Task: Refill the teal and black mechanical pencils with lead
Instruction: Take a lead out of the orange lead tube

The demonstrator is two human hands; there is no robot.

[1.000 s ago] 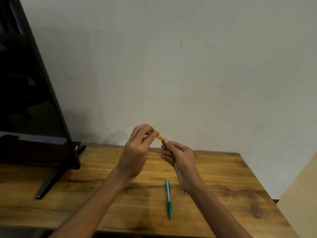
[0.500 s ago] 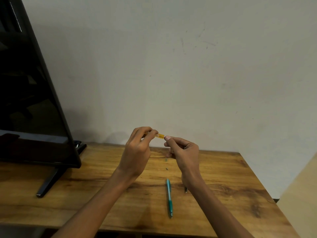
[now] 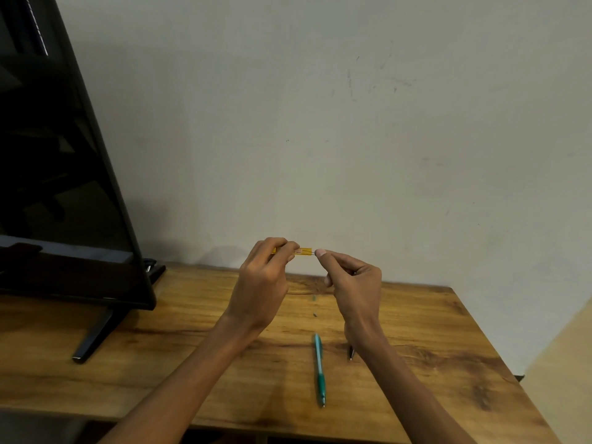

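Above the wooden surface (image 3: 198,354), the left hand (image 3: 261,283) grips a yellow lead case (image 3: 302,251) while the right hand (image 3: 352,280) pinches its end. Below lie the teal pencil (image 3: 319,370) and, mostly hidden, the black pencil (image 3: 351,353). Thin leads could snap or spill if tugged sharply.

We see two bare forearms entering from the bottom edge, no sleeves on either one. Left hand (image 3: 261,285) and right hand (image 3: 354,288) both bare: no gloves, rings, watch or bands on the parts we see. Short, plain nails; one shows on the right index fingertip (image 3: 320,252). Upper arms out of frame.
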